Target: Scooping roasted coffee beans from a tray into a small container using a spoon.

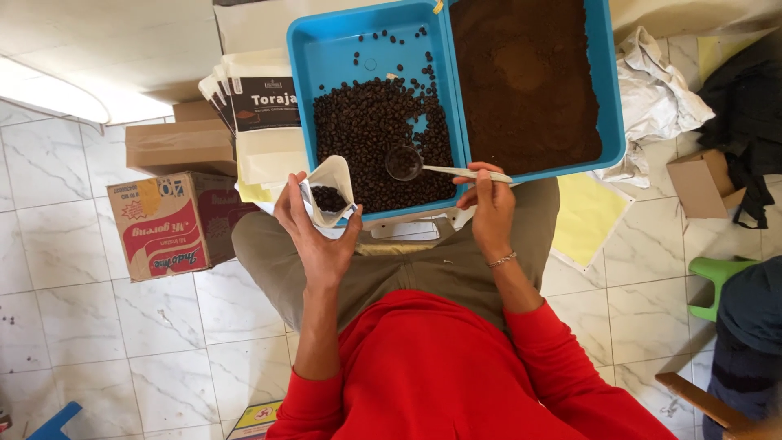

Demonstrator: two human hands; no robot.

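My left hand [314, 232] holds a small white pouch [330, 191] open, with dark coffee beans inside it. My right hand [489, 204] grips the handle of a clear plastic scoop [405, 163], whose bowl rests over the heap of coffee beans [375, 138]. The beans lie in the left compartment of a blue tray [303, 57] on my lap. Brown ground coffee [525, 81] fills the right compartment. A thin bracelet sits on my right wrist.
A stack of white pouches with dark labels [257, 106] lies left of the tray, beside brown cartons and a red-printed cardboard box [171, 224]. Crumpled white wrapping [652, 98], a yellow sheet [582, 216], a small open carton and a green stool [717, 277] are at right.
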